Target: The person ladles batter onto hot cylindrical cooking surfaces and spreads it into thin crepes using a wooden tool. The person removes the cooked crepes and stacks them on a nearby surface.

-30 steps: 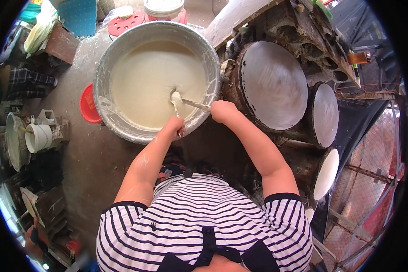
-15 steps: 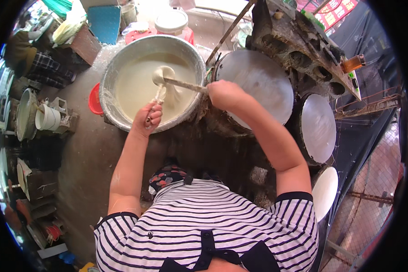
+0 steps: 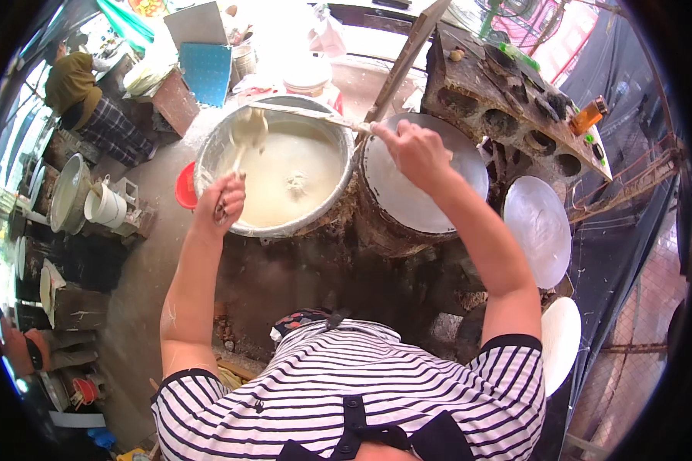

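A wide metal basin [image 3: 349, 173] in front of me holds pale, creamy batter [image 3: 304, 157]. My right hand [image 3: 417, 154] grips the end of a long-handled ladle [image 3: 311, 115], above the round pale griddle. The batter-coated ladle head is over the basin's left side. My left hand [image 3: 221, 203], at the basin's left front rim, is closed around the handle of a smaller utensil [image 3: 238, 160]. Its far end meets or overlaps the ladle head; I cannot tell whether they touch. A lumpy swirl stands on the batter below.
Right of the basin sits a round griddle [image 3: 430, 188], with another pale disc [image 3: 537, 230] beyond. A sooty block with holes [image 3: 500, 121] stands at far right. A red bowl [image 3: 185, 187] is left of the basin. A person [image 3: 81, 96] bends at far left.
My left hand has moved left. The ladle head has lifted from the batter's middle toward the basin's left rim, leaving a lumpy swirl. The view has shifted, and a person at far left shows more fully.
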`<action>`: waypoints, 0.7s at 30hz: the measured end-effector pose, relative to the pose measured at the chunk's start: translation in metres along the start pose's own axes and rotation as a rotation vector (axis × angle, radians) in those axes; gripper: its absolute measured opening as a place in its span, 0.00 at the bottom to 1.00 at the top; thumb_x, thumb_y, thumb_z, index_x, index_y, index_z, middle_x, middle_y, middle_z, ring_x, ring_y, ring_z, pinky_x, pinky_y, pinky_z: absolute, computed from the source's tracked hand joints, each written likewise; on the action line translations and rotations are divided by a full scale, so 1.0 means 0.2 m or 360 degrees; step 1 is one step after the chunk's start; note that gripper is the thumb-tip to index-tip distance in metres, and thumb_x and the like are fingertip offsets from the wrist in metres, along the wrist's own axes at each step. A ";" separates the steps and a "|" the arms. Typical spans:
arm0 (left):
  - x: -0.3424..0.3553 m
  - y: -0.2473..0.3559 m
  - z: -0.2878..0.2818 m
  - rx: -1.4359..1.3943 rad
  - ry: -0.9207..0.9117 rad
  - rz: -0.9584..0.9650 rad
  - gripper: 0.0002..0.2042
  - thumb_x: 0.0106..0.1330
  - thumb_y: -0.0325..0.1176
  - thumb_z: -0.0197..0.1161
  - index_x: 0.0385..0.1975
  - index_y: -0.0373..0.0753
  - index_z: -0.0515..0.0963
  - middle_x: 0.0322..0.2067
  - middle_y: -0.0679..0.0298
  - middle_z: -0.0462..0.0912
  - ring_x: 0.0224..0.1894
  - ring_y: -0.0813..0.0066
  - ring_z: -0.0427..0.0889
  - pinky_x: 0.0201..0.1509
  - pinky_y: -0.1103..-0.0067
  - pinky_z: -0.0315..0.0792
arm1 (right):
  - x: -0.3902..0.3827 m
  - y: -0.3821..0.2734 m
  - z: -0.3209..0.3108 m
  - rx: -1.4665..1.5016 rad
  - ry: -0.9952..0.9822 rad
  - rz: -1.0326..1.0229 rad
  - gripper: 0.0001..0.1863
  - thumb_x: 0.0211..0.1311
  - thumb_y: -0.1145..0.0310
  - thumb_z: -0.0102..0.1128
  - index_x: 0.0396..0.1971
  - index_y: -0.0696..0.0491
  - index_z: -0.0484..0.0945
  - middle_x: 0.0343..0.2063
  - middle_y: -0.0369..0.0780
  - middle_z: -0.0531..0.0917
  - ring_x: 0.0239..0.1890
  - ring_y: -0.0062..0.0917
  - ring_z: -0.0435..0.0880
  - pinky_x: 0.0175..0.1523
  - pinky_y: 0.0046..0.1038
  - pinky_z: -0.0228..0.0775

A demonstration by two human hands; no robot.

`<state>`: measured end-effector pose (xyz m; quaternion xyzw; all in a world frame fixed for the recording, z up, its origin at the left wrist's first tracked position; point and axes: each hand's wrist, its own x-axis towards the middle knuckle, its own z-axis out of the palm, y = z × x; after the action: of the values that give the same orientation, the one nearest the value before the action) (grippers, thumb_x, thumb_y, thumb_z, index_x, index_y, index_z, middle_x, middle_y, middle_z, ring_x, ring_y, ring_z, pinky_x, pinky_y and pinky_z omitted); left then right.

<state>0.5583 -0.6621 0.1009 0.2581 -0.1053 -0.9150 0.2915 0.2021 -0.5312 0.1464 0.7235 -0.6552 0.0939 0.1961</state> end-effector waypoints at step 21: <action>0.42 -1.61 1.33 0.0851 -0.0627 -0.1160 0.10 0.71 0.36 0.42 0.38 0.35 0.66 0.18 0.71 0.61 0.08 0.86 0.54 0.05 0.85 0.49 | -2.21 0.20 -0.04 0.1978 0.1295 0.2555 0.10 0.65 0.70 0.40 0.43 0.56 0.65 0.22 0.38 0.74 0.18 0.18 0.73 0.21 0.22 0.68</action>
<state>0.2030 -0.4407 0.1813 0.1659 -0.2924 -0.9299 -0.1494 0.1089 -0.1275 -0.0127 -0.0269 -0.6605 0.7407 -0.1197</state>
